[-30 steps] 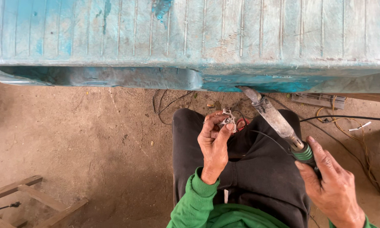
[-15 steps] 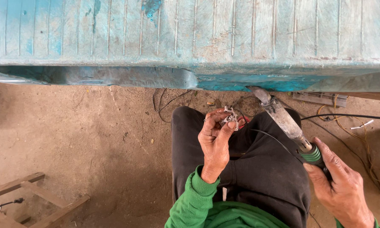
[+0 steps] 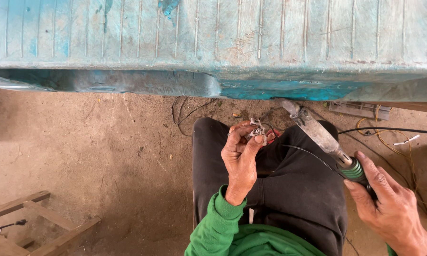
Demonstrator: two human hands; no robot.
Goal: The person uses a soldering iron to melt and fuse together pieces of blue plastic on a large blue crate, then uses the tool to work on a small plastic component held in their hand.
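My left hand [image 3: 240, 156] is raised over my lap, fingers pinched on a small grey metal fitting [image 3: 257, 131] with a bit of red behind it. My right hand [image 3: 393, 208] grips the green-and-black handle of a soldering iron [image 3: 317, 132]. Its long grey metal barrel points up and to the left, with the tip close under the edge of the worn turquoise ribbed panel [image 3: 213, 42]. The tip is a short way right of the fitting and not touching it. A thin black wire [image 3: 313, 159] runs across my black trousers [image 3: 294, 189].
Bare dirt floor [image 3: 104, 151] lies to the left. A wooden frame [image 3: 38, 223] sits at the bottom left. Loose black and yellow cables [image 3: 393, 132] trail on the ground at the right, under the panel's edge. A grey flat strip [image 3: 360, 110] lies near them.
The soldering iron has shifted slightly right and its tip is a little higher, nearer the panel's edge. My left hand stays in place with the fitting.
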